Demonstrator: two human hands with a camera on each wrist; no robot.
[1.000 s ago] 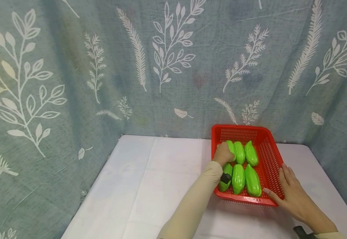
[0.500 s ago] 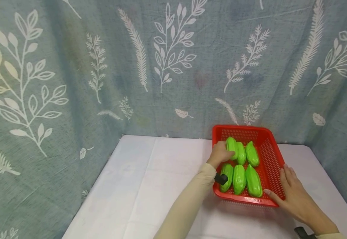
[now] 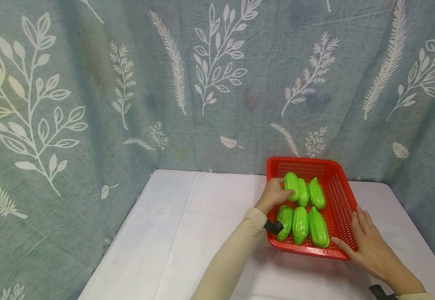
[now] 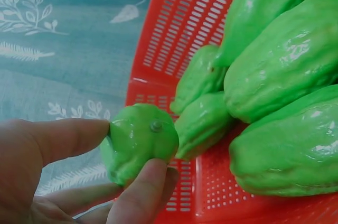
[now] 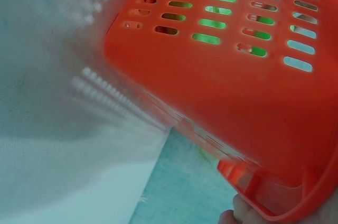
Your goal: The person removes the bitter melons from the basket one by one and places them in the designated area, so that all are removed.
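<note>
My left hand pinches a glossy green ribbed gourd at the back left of the red basket. In the left wrist view, thumb and fingers lie around this gourd, its stem stub facing the camera. Two gourds stand beside it in the back row, including the rightmost gourd. Three more lie in front, among them the middle gourd. With fairly straight fingers, my right hand rests on the basket's front right corner; in the right wrist view only fingertips show at the rim.
The basket stands on a white-covered table, toward its right back part. Behind and at both sides hangs a grey-green curtain with white leaf prints. The basket's slotted wall fills much of the right wrist view.
My left hand has drawn back a little to the left, and the gourd in it has come up slightly, overlapping its neighbour. The right hand and basket stay in place.
</note>
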